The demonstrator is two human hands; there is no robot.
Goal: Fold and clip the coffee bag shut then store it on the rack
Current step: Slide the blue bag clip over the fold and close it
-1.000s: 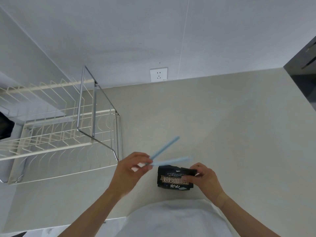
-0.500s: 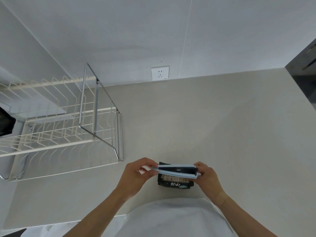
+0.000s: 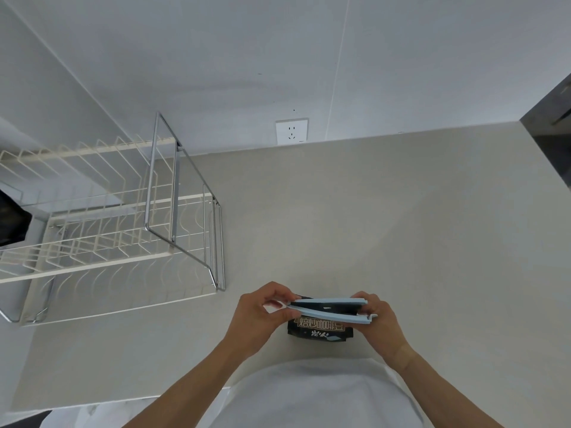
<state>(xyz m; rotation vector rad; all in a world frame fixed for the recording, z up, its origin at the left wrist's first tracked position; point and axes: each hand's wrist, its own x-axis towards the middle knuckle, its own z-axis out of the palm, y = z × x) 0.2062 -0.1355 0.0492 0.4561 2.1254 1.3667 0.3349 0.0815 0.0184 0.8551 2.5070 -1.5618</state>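
Note:
A small black coffee bag (image 3: 319, 330) with pale lettering stands on the beige counter (image 3: 386, 230) close to my body. A long light-blue sealing clip (image 3: 330, 308) straddles the bag's folded top, its two arms nearly together but still slightly apart at the right end. My left hand (image 3: 258, 315) pinches the clip's hinge end on the left. My right hand (image 3: 378, 322) holds the clip's free end and the bag's right side. The wire rack (image 3: 102, 230) stands on the counter to the left.
The rack has cream wire dividers and a chrome frame (image 3: 182, 205). A dark object (image 3: 12, 217) shows at the far left edge behind the rack. A wall socket (image 3: 292, 131) sits above the counter's back edge. A dark surface (image 3: 553, 112) borders the counter at the right.
The clip was wide open in my left hand a second ago. Since then it has come down over the bag's top and its arms have closed almost together, my right hand now at its free end.

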